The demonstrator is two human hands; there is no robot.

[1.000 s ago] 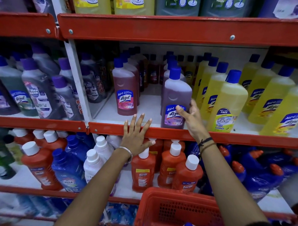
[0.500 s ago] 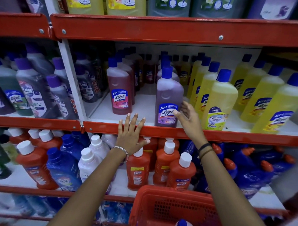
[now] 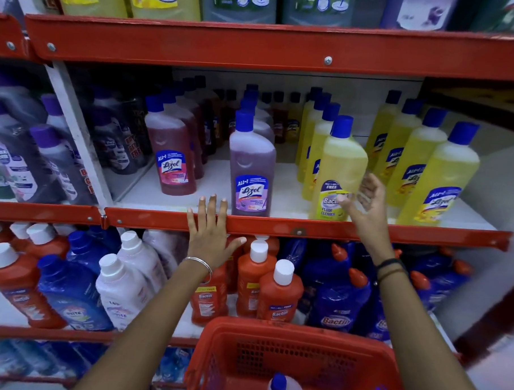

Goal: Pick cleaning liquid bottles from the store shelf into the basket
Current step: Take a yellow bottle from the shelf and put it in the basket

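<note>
A purple Lizol bottle (image 3: 252,168) with a blue cap stands at the front of the middle shelf. To its right stands a yellow Bactin floor cleaner bottle (image 3: 337,172). My right hand (image 3: 364,202) is open, fingers spread, right at that yellow bottle's lower right side; motion blur hides whether it touches. My left hand (image 3: 209,237) lies flat against the red shelf edge (image 3: 278,226), fingers apart, just left of the purple bottle. The red basket (image 3: 296,341) sits low in the middle, with one blue-capped bottle (image 3: 284,389) in it.
A pink-red Lizol bottle (image 3: 173,161) and more yellow Lizol bottles (image 3: 436,179) line the same shelf. Orange Bactin bottles (image 3: 278,293), blue and white bottles fill the lower shelf. A white upright post (image 3: 78,134) divides the bays. Large jugs stand above.
My right hand has left the purple Lizol bottle and moved right to the yellow Bactin bottle. My left hand stays on the shelf edge. The view has shifted slightly.
</note>
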